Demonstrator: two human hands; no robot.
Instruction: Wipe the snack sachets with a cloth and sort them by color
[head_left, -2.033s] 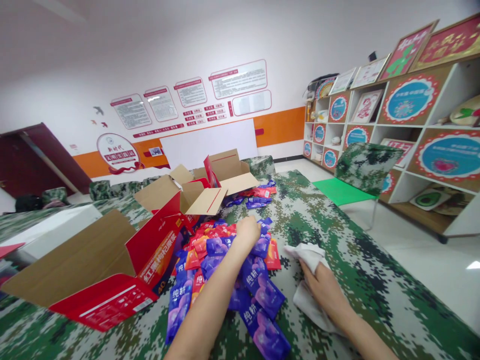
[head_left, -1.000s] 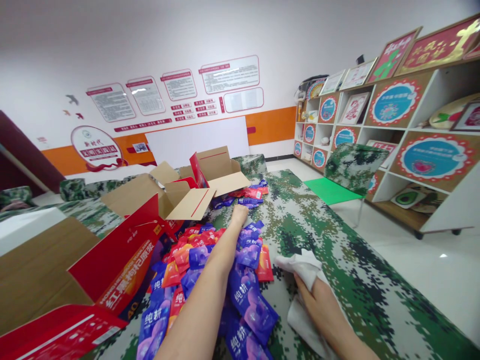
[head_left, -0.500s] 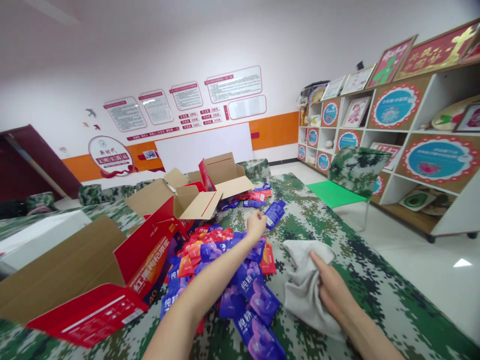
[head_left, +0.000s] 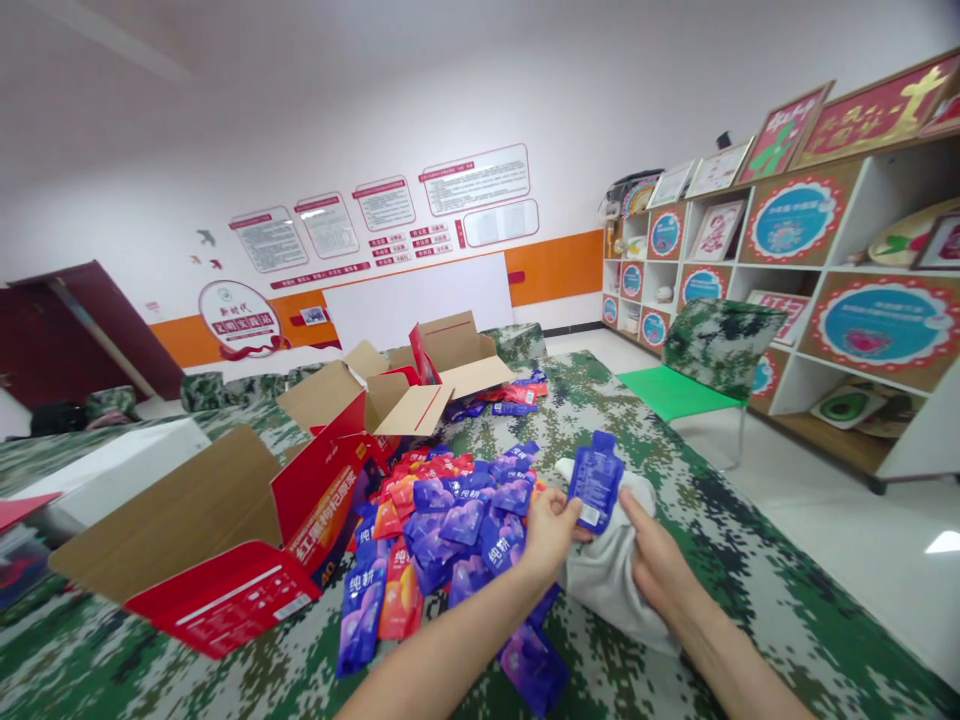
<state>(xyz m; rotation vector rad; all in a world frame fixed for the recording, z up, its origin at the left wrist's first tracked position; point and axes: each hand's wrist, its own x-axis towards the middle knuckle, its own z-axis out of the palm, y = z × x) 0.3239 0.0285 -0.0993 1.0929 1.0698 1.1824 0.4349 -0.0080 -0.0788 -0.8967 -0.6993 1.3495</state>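
Observation:
My left hand point(head_left: 551, 530) pinches a blue spouted pouch point(head_left: 596, 487) by its lower edge, its printed back facing me and the spout pointing up. Behind and below the pouch, my right hand point(head_left: 656, 550) grips a light grey cloth point(head_left: 611, 585), with the thumb on top. The pouch overlaps the cloth in view; whether they touch is hard to tell. Left of my hands lies a heap of blue pouches point(head_left: 457, 520) mixed with red and orange pouches point(head_left: 400, 595) on the camouflage tablecloth point(head_left: 720, 610).
An open red carton point(head_left: 225, 600) stands left of the heap. Farther back are more open cartons point(head_left: 405, 400) and a small group of pouches point(head_left: 517, 395). A white box point(head_left: 127, 470) sits at far left. A green-seated chair point(head_left: 675, 390) and shelves point(head_left: 795, 260) stand to the right.
My left hand has brought the blue pouch from the far side of the heap back and right, over the cloth, and turned it upright. The right hand keeps hold of the cloth.

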